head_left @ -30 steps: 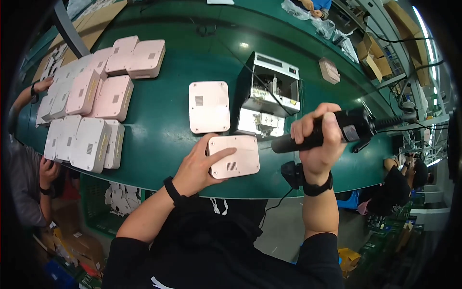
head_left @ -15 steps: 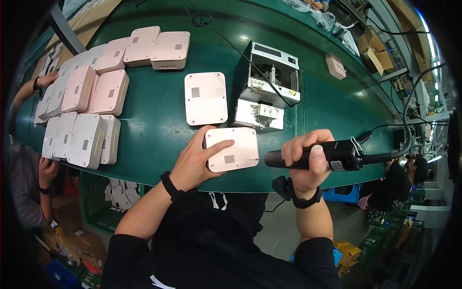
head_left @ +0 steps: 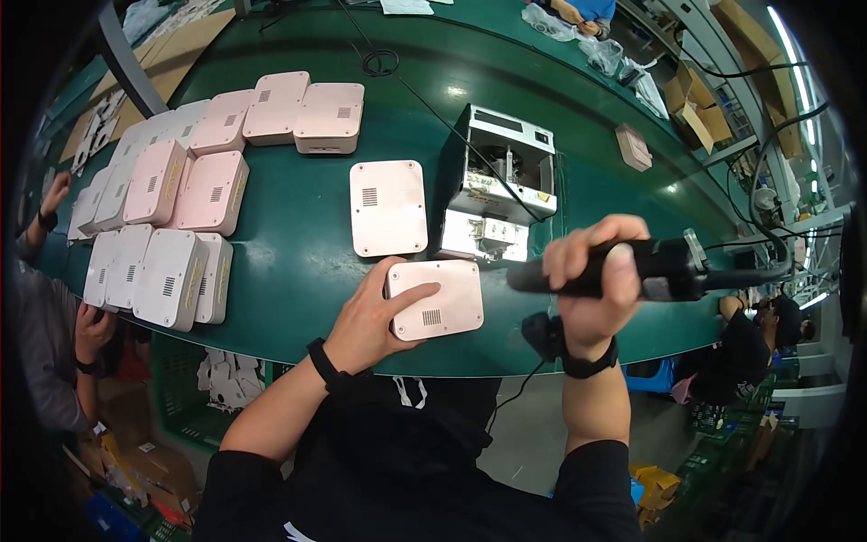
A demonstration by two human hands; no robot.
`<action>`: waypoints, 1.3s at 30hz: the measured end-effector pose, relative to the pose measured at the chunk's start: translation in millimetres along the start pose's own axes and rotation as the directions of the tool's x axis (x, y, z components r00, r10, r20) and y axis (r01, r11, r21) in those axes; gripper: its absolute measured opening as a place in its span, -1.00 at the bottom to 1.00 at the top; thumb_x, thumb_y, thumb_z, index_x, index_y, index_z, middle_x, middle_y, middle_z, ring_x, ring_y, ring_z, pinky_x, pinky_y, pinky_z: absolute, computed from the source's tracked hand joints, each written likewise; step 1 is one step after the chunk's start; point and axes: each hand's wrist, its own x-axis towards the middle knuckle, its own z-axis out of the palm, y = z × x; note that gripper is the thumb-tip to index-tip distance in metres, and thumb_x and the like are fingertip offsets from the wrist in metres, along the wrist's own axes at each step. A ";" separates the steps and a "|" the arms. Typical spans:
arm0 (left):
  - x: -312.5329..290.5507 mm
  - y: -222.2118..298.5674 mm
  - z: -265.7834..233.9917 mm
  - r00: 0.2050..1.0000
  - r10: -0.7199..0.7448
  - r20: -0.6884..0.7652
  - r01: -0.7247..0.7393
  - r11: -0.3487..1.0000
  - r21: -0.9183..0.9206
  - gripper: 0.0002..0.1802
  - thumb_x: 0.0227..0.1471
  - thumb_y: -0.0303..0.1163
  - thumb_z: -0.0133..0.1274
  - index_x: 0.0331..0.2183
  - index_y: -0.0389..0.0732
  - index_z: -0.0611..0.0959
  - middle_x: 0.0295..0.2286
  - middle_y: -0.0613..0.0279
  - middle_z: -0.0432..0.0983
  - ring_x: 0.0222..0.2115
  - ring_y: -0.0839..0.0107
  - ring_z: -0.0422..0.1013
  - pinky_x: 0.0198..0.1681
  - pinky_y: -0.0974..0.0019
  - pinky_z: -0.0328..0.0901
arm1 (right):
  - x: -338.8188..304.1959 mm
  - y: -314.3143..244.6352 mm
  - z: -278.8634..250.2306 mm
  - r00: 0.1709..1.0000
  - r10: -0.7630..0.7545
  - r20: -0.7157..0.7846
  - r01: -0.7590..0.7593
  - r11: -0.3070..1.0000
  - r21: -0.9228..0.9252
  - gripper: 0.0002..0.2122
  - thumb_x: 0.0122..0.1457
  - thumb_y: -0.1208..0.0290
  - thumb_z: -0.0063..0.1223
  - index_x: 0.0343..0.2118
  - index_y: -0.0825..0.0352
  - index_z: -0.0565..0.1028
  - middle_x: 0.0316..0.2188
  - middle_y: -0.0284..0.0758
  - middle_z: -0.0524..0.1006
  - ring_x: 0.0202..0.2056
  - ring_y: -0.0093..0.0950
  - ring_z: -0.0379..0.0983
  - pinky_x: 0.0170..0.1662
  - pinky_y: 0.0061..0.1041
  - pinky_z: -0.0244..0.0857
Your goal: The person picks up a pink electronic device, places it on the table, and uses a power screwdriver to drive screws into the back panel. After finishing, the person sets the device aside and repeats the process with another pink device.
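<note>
My left hand (head_left: 372, 312) is closed around the left side of a pale pink plastic case (head_left: 452, 303), its index finger lying across the top. The case rests at the table's near edge, showing a slotted vent and corner screw holes. My right hand (head_left: 598, 275) grips a black corded electric screwdriver (head_left: 664, 269), held sideways to the right of the case and apart from it. Motion blurs the tool's front end, so its bit cannot be made out. Just beyond my left hand lies a second pink case (head_left: 388, 210), vent side up.
A metal screw feeder (head_left: 501, 172) stands beyond the case, a black cable running across it. Several pink and white cases (head_left: 212, 185) crowd the table's left part. A small clear box (head_left: 634, 147) sits far right. Another person's hand (head_left: 56, 192) shows at the left edge.
The screwdriver has pulled away from the case's right edge, moving right and a little up in my right hand. My left hand keeps its hold. The whole view has shifted slightly downward.
</note>
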 end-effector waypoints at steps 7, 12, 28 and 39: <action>-1.0 0.6 0.1 1.000 -0.002 0.009 0.002 1.000 -0.018 -0.20 -0.40 -0.39 0.43 0.02 0.15 0.57 0.05 0.04 0.21 0.03 -0.01 0.30 0.05 0.10 0.33 | 29.8 9.0 6.0 0.996 0.018 -0.086 -0.030 0.989 -0.145 -0.78 0.24 0.25 -0.12 -0.26 0.32 0.28 -0.66 -0.32 0.33 -0.69 -0.52 0.22 -0.53 -0.44 0.20; 0.4 -1.9 -2.3 1.000 -0.012 0.023 0.012 1.000 -0.028 -0.21 -0.39 -0.37 0.42 0.02 0.14 0.57 0.06 0.03 0.21 0.04 -0.01 0.30 0.05 0.11 0.33 | -1.0 -2.2 8.0 0.992 0.122 -0.020 -0.123 0.992 -0.032 -0.74 0.23 0.18 -0.11 -0.28 0.31 0.28 -0.67 -0.34 0.32 -0.70 -0.51 0.24 -0.52 -0.44 0.23; -0.2 -2.9 -0.3 1.000 -0.012 0.014 0.012 1.000 -0.023 -0.24 -0.37 -0.37 0.42 0.01 0.13 0.59 0.03 -0.02 0.23 0.02 -0.03 0.31 0.05 0.11 0.34 | -57.4 -1.0 27.3 0.973 0.183 0.139 -0.187 0.982 0.017 -0.63 0.12 0.09 0.09 -0.30 0.28 0.25 -0.66 -0.35 0.34 -0.65 -0.49 0.29 -0.49 -0.42 0.25; 0.6 -1.2 -2.1 1.000 0.013 -0.005 -0.013 0.999 -0.038 -0.23 -0.37 -0.37 0.42 0.01 0.13 0.58 0.03 -0.01 0.22 0.04 -0.04 0.29 0.06 0.10 0.33 | -42.9 -2.8 28.7 0.971 0.153 0.182 -0.153 0.988 -0.015 -0.65 0.13 0.12 0.08 -0.28 0.29 0.26 -0.65 -0.35 0.34 -0.65 -0.50 0.28 -0.48 -0.42 0.26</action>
